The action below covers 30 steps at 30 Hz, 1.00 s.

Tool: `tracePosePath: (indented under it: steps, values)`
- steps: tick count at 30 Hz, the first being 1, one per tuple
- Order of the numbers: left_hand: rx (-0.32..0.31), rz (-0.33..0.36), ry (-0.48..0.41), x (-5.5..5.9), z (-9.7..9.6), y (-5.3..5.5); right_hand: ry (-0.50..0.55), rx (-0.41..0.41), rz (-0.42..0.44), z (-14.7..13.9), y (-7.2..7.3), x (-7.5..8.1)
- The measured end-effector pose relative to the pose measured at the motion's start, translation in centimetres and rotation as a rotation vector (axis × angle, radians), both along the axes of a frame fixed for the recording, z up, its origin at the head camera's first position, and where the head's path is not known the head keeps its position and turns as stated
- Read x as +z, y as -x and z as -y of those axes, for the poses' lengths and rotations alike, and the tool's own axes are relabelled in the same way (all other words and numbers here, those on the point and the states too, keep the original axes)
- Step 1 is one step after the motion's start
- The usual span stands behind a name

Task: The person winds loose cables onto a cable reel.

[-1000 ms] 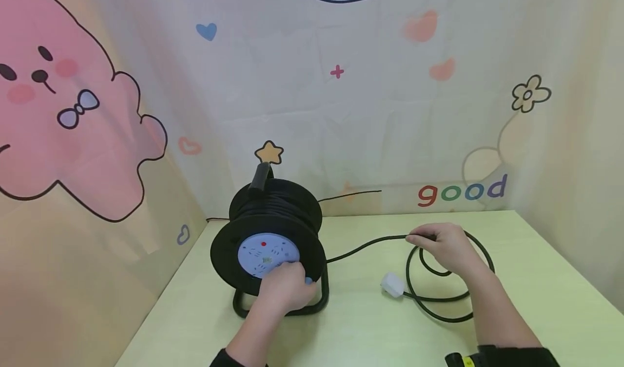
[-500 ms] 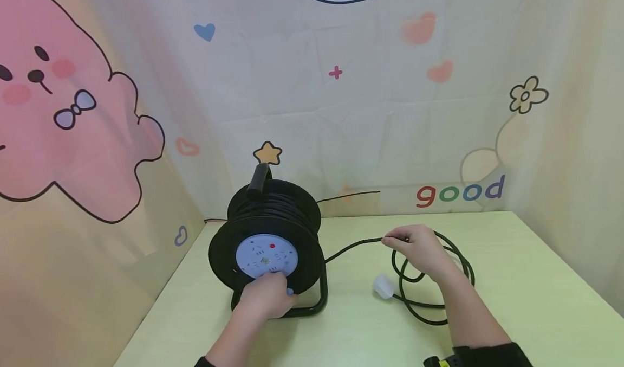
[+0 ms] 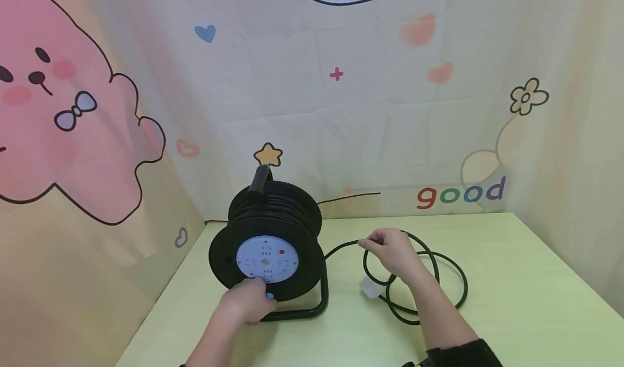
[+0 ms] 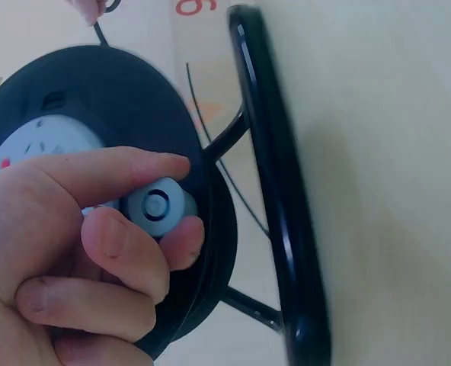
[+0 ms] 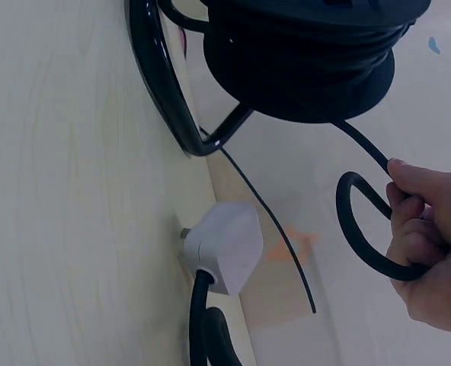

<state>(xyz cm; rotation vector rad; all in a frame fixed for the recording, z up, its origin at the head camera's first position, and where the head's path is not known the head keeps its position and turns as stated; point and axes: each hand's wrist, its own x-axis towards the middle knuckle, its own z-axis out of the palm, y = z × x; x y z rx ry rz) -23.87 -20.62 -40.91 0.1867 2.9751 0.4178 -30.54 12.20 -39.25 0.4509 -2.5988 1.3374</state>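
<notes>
A black cable reel [image 3: 224,258] with a pale blue socket face [image 3: 267,259] stands on its tube frame, left of centre. At the lower edge of the reel's disc is my left hand [image 3: 246,300]. In the left wrist view its thumb and fingers grip a light blue knob [image 4: 157,207]. My right hand [image 3: 392,250] pinches the black cable [image 3: 341,246] just right of the reel, thumb against fingertips. Between hand and reel the cable bows slightly upward. Loose loops of it lie below and right of that hand. A white plug [image 3: 370,287] ends the cable, close beneath the hand.
The reel's carry handle [image 3: 260,180] sticks up at the top. Its frame's foot bar [image 3: 297,314] rests on the pale table [image 3: 512,280]. A printed curtain [image 3: 365,128] hangs along the table's back edge, with a thin dark wire [image 3: 348,198] against it.
The reel's disc has turned clockwise, its red dot going from the top to the upper right. My left hand has gone left and down with the knob. My right hand, cable and plug have shifted left.
</notes>
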Motion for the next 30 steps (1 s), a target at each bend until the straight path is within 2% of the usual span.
tracePosePath:
  steps: [5, 9, 13, 22, 26, 30]
  values:
    - [0.023, 0.046, -0.034, 0.7, 1.2, -0.2, 0.097, 0.060, 0.063, 1.2, 0.0, -0.2]
    - [0.039, 0.055, -0.066, 1.4, 2.3, -0.5, 0.127, 0.105, 0.079, 2.2, -0.2, -0.4]
    - [0.057, 0.054, -0.096, 2.1, 3.4, -0.7, 0.100, 0.135, 0.079, 3.2, -0.4, -0.4]
    - [0.104, 0.030, -0.084, 3.6, 5.5, -0.8, 0.038, 0.228, 0.076, 5.2, -0.5, -0.9]
    - [0.132, 0.025, -0.093, 4.0, 6.1, -0.9, -0.012, 0.257, 0.061, 5.7, -0.5, -1.1]
    - [0.125, 0.023, -0.089, 4.2, 6.2, -1.0, -0.033, 0.263, 0.045, 5.9, -0.6, -1.1]
